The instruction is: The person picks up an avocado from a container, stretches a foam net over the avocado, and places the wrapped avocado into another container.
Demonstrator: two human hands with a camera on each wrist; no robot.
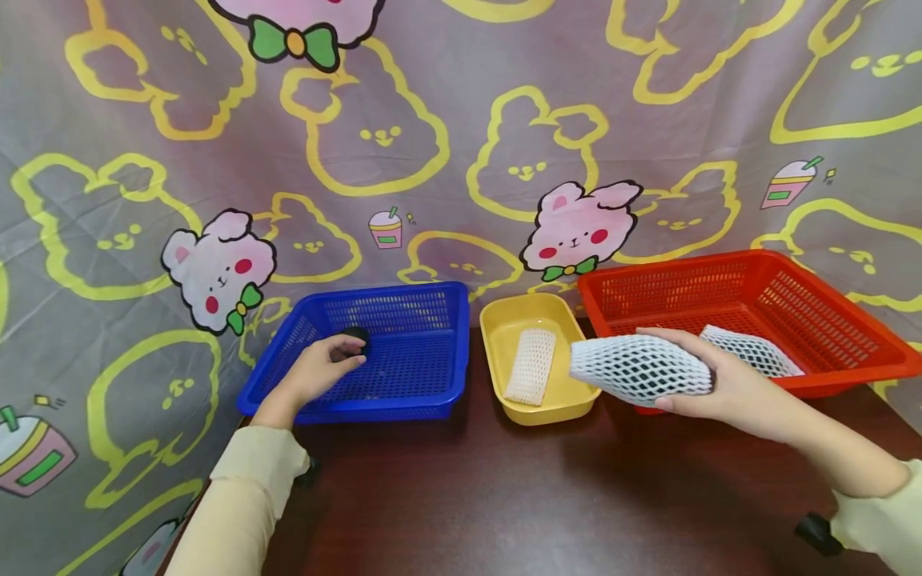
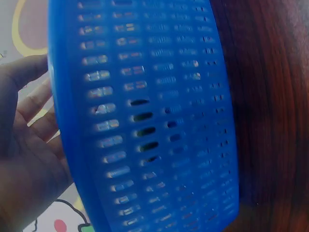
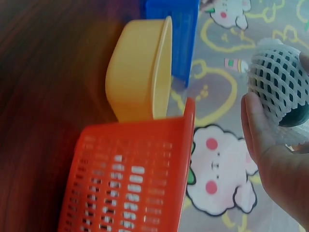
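My left hand (image 1: 322, 370) reaches over the left side of the blue basket (image 1: 414, 400), fingers loosely bent and holding nothing. Just beyond its fingertips a dark rounded object (image 1: 356, 340) lies in the basket, partly hidden by the hand. Through the basket's slots, the left wrist view shows it as dark green. My right hand (image 1: 727, 392) grips a white foam net sleeve (image 1: 641, 370) in front of the red basket (image 1: 850, 368). Inside the sleeve is a dark, smooth, rounded object, whose bare end (image 3: 295, 117) shows in the right wrist view.
Between the baskets stands a yellow tray (image 1: 493, 352) with a flat white foam net sleeve (image 1: 531, 366) in it. Another netted piece (image 1: 752, 352), dark beneath its mesh, lies in the red basket. A patterned cloth (image 1: 461, 144) hangs behind the brown table (image 1: 461, 496).
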